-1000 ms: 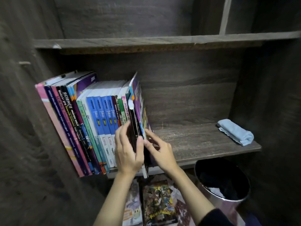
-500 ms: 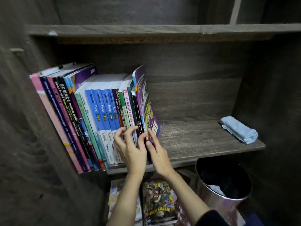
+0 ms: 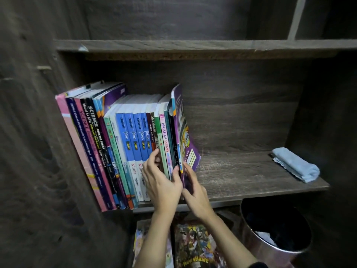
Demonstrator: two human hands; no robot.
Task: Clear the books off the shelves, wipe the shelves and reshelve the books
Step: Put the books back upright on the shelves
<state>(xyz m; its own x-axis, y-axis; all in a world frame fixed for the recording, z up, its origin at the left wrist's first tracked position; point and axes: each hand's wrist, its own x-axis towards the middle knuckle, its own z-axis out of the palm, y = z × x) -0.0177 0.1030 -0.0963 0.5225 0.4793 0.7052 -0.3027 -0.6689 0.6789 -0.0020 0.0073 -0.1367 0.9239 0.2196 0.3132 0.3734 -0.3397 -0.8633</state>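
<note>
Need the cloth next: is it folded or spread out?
Folded: the blue cloth sits on the shelf as a compact roll, layered edges showing.

The shelf [image 3: 241, 176] before me is dark grey-brown woodgrain. From its left end my books [image 3: 119, 144] run: pink spine [image 3: 74, 144], navy spine [image 3: 82, 136], black spine [image 3: 94, 120] with white lettering, four blue-and-white spines [image 3: 133, 136], green spine [image 3: 157, 132], purple cover [image 3: 188, 144] with a yellow panel. At the right end, a pale blue cloth [image 3: 295, 164]. Below the front edge, a shiny silver bin [image 3: 257, 246], black inside, and a yellow-green comic [image 3: 193, 242]
</note>
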